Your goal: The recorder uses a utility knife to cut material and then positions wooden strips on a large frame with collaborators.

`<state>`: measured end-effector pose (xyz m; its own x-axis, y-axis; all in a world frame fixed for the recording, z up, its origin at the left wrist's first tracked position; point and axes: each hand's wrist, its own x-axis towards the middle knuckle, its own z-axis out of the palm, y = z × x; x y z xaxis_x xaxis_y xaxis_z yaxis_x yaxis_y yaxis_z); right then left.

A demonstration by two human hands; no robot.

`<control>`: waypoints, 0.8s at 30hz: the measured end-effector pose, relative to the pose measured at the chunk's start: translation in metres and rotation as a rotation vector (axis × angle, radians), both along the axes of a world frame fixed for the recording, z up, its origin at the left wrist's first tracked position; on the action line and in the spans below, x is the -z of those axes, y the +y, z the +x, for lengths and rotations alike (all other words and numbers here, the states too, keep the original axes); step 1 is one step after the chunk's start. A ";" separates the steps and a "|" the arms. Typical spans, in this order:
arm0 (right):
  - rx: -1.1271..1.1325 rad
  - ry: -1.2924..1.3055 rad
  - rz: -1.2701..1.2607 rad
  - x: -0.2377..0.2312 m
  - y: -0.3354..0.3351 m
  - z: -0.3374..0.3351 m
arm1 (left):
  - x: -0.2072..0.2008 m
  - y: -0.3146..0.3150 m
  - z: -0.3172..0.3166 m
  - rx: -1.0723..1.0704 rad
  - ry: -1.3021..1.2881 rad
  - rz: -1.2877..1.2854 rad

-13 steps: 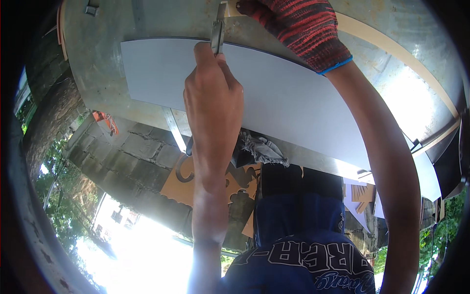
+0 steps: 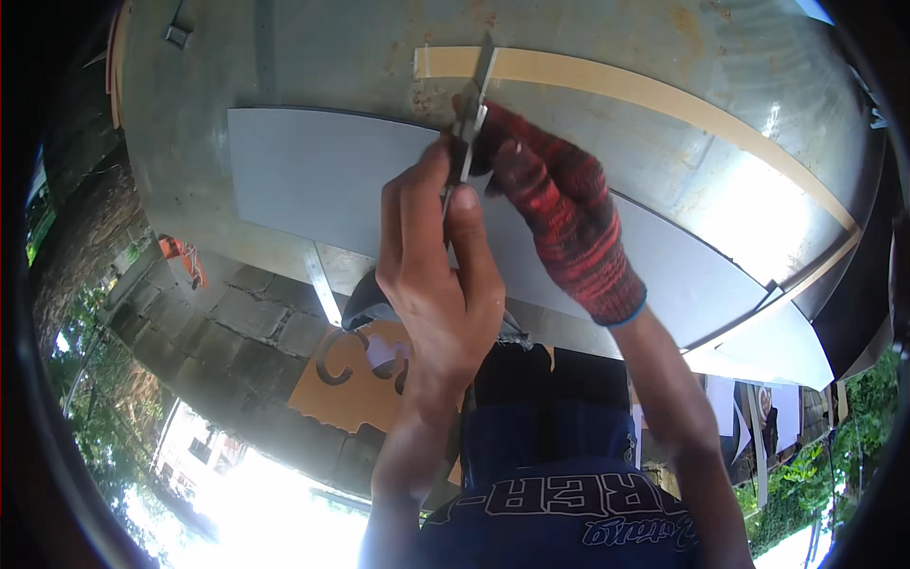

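Note:
A slim metal utility knife [image 2: 471, 133] stands out between my hands, its dark blade end pointing away over a tan strip. My bare left hand [image 2: 441, 266] pinches the near end of the knife between thumb and fingers. My right hand [image 2: 559, 204], in a red and black knit glove, has its fingers curled at the middle of the knife; its grip is partly hidden and blurred. Under both hands lies a long grey-white sheet [image 2: 313, 161] with a curved far edge. The long tan strip [image 2: 607, 83] lies beyond it, bending toward the right.
The sheet and strip rest on a worn metal tabletop [image 2: 332, 47]. A metal ruler-like bar [image 2: 322, 284] juts from the near edge. Below are a tan cut-out board [image 2: 318, 394] with curved openings and a block-paved floor [image 2: 227, 318]. An orange object [image 2: 185, 258] lies at left.
My right hand has come back from the end of the tan strip to the knife. My left hand has shifted nearer and right with the knife. The view has moved slightly.

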<state>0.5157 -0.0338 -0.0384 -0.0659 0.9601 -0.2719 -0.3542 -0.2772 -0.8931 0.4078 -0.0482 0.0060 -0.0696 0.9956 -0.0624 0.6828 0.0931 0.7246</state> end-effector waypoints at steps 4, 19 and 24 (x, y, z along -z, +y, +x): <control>0.108 0.180 -0.129 -0.006 -0.028 0.005 | -0.001 -0.020 0.013 0.130 -0.056 0.077; 0.135 0.419 -0.260 0.038 -0.072 0.019 | 0.037 -0.042 0.005 0.081 -0.179 -0.020; -0.127 0.050 -0.171 0.019 -0.056 0.035 | 0.049 -0.049 -0.005 0.285 0.030 0.206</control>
